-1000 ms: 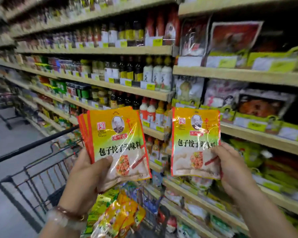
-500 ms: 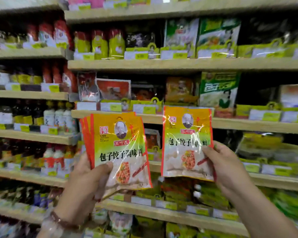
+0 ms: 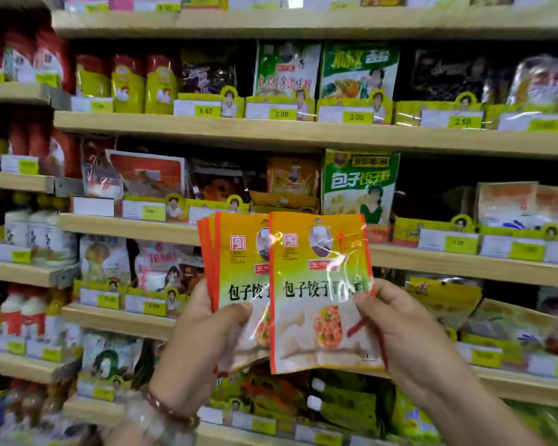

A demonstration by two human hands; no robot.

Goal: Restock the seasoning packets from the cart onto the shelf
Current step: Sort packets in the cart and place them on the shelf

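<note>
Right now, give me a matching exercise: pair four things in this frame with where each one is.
Things:
1. single packet
2. fanned stack of packets
3. green packet
4. bead bracelet

Places:
A. standing on the shelf behind the hands
B. on the left wrist
C. in the right hand
D. in the left hand

Pairs: 1-C, 2-D, 3-A, 4-B

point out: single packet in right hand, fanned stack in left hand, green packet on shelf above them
single packet (image 3: 316,284): head view, front face centre
fanned stack (image 3: 239,268): head view, front packet's face
green packet (image 3: 359,185): head view, front label
</note>
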